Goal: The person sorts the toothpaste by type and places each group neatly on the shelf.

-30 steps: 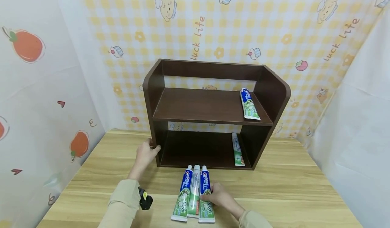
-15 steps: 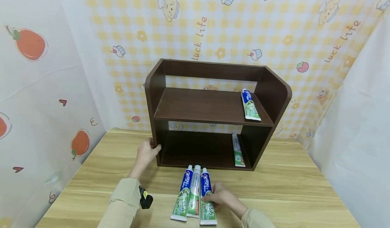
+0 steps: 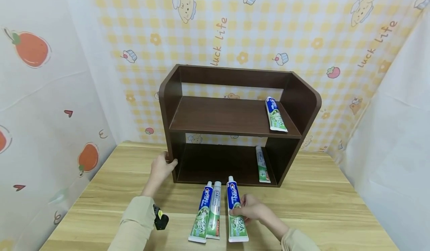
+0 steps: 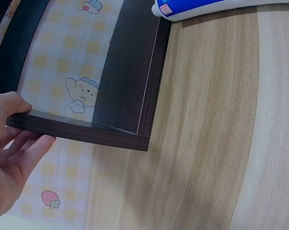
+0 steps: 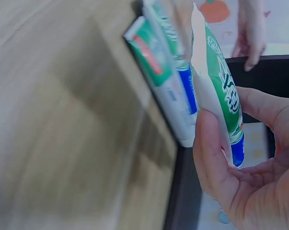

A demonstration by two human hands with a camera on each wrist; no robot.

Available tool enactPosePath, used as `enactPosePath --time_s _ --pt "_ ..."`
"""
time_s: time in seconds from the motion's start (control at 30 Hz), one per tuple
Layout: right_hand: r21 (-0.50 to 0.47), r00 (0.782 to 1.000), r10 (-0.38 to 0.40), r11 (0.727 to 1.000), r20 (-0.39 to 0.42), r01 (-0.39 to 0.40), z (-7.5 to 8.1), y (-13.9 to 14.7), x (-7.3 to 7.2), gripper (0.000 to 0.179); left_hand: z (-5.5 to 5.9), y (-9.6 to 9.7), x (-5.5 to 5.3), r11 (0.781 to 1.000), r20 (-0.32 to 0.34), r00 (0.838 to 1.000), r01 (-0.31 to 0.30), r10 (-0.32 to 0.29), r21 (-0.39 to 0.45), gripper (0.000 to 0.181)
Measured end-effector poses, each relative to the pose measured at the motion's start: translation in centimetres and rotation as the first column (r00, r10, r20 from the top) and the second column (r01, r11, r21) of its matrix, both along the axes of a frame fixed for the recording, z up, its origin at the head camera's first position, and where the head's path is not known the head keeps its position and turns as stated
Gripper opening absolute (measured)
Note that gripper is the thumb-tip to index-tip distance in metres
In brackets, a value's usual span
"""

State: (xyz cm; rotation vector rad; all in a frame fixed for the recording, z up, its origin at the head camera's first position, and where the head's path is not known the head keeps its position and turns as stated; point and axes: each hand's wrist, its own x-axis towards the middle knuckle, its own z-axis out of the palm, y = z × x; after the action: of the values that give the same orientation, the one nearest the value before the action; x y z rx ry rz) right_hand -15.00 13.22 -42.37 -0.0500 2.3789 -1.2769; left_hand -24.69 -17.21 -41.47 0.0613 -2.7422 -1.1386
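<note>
My left hand [image 3: 162, 168] grips the left side panel of a dark brown two-tier shelf [image 3: 215, 115]; in the left wrist view its thumb lies on one face of the panel and the fingers on the other. A blue and green toothpaste tube [image 3: 233, 194] is held between thumb and fingers of my right hand [image 3: 254, 208], raised off the tabletop as the right wrist view shows. Left of it, another blue and green toothpaste tube [image 3: 201, 221] and a silver and green toothpaste tube [image 3: 214, 215] lie side by side on the table, caps toward the shelf.
One blue and green tube [image 3: 276, 116] lies at the right end of the upper tier. Below, a silver and green tube [image 3: 262, 166] rests by the right wall. The wooden table [image 3: 319, 198] meets patterned cloth [image 3: 134, 109] behind and at the sides.
My right hand has first drawn its toothpaste tube slightly back, then lifted it and moved right, opening a gap from the other two tubes. The left hand stays on the shelf.
</note>
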Motion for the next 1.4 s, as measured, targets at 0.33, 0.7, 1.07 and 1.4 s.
enactPosePath --time_s 0.33,0.7,1.07,1.4 --pt "-0.065 0.998 0.029 0.997 -0.059 -0.033 4.1 0.7 0.1 0.037 0.1 0.0 0.0 1.000 -0.003 1.000 0.004 -0.004 0.004 0.037" --pt "0.002 0.991 0.026 1.000 -0.130 -0.025 7.5 0.9 0.3 0.038 0.1 0.0 0.0 1.000 0.004 1.000 0.008 -0.008 0.000 0.038" --pt "0.063 0.983 0.037 0.998 -0.180 -0.026 10.3 1.0 0.7 0.043 0.1 -0.1 0.0 1.000 0.007 1.000 0.006 -0.006 0.003 0.039" --pt "0.079 0.974 0.029 0.997 -0.226 -0.012 12.6 1.2 0.2 0.042 0.0 -0.1 -0.1 1.000 0.001 1.000 0.011 -0.011 -0.003 0.038"
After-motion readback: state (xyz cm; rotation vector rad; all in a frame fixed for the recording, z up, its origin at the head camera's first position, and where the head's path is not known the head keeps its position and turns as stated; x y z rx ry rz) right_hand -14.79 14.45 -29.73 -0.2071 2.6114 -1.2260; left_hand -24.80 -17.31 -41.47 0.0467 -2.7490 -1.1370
